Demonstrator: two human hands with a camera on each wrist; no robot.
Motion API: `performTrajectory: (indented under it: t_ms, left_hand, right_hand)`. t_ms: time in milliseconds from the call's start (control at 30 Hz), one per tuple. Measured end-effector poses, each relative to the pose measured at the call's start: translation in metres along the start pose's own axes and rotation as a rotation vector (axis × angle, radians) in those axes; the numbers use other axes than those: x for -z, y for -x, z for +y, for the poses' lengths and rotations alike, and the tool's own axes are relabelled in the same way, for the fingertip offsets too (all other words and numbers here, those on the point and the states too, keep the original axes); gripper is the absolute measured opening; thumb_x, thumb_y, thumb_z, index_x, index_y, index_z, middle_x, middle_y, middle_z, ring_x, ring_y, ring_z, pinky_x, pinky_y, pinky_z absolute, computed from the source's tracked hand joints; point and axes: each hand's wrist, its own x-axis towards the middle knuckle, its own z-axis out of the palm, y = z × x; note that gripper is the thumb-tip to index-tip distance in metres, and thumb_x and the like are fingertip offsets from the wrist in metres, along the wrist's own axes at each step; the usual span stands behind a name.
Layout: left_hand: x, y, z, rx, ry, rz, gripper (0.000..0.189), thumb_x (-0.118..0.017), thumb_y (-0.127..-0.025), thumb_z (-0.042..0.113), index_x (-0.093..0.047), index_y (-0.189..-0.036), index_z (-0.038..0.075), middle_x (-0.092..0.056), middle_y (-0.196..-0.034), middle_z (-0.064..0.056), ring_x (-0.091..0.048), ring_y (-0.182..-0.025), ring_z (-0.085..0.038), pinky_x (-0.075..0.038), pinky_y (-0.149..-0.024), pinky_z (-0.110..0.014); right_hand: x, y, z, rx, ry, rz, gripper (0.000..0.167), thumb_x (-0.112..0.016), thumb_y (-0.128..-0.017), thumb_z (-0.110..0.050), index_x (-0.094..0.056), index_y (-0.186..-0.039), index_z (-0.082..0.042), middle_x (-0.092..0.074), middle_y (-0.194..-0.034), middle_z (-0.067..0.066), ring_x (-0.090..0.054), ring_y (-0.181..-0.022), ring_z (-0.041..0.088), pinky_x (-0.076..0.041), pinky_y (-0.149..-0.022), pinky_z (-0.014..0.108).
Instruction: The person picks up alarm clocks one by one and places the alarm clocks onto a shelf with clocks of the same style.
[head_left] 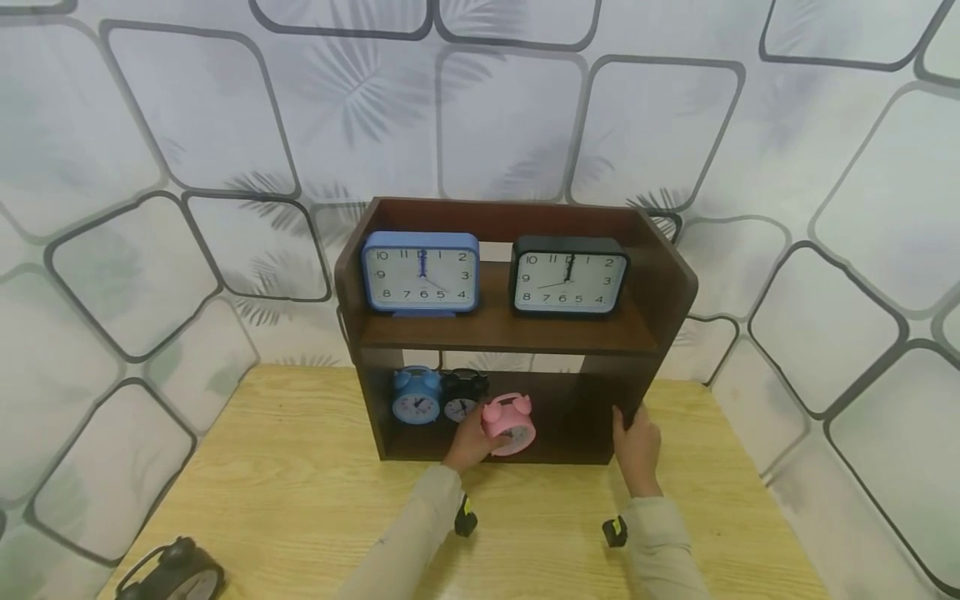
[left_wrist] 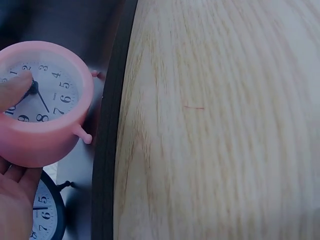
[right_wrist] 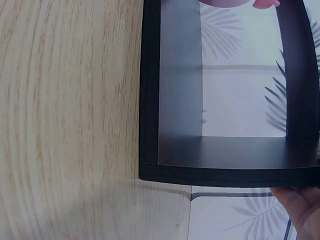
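Note:
My left hand [head_left: 471, 442] grips a pink twin-bell alarm clock [head_left: 512, 423] at the lower compartment of a dark brown shelf [head_left: 510, 337]. In the left wrist view the thumb lies across the pink clock's face [left_wrist: 55, 95], and the other fingers are behind its body. Just left of it, a black alarm clock [head_left: 461, 396] and a blue alarm clock [head_left: 417, 395] stand side by side in the same compartment. My right hand [head_left: 639, 450] holds the shelf's right side panel near its lower front edge; in the right wrist view the fingers [right_wrist: 295, 205] are partly cut off.
On the upper shelf stand a blue rectangular clock [head_left: 422, 273] and a black rectangular clock [head_left: 570, 277]. Another dark alarm clock [head_left: 172, 575] is at the front left of the wooden table [head_left: 300, 467]. A patterned wall [head_left: 510, 125] rises behind and beside the table.

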Motion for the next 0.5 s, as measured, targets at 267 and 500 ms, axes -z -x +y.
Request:
performTrajectory:
  t_ms: [267,500]
  left_hand:
    - [0.004,-0.003,0.008,-0.099,-0.021,0.009,0.062,-0.078,-0.072,0.012,-0.049,-0.127,0.006,-0.062,-0.118,-0.015,-0.061,-0.103,-0.027,-0.048,-0.09,-0.044]
    - [0.011,-0.012,0.027,-0.222,-0.304,-0.073,0.062,-0.076,-0.076,0.014,-0.049,-0.132,0.01,-0.06,-0.126,-0.011,-0.06,-0.109,-0.026,-0.047,-0.093,-0.042]
  right_hand:
    - [0.0,0.001,-0.001,-0.027,0.017,-0.008,0.03,-0.062,-0.088,-0.012,-0.054,-0.096,0.016,-0.06,-0.077,0.04,-0.058,-0.07,0.056,-0.045,-0.062,0.059]
    - [0.0,0.0,-0.001,-0.024,0.014,-0.017,0.029,-0.062,-0.089,-0.012,-0.055,-0.097,0.015,-0.061,-0.078,0.039,-0.059,-0.069,0.055,-0.045,-0.062,0.058]
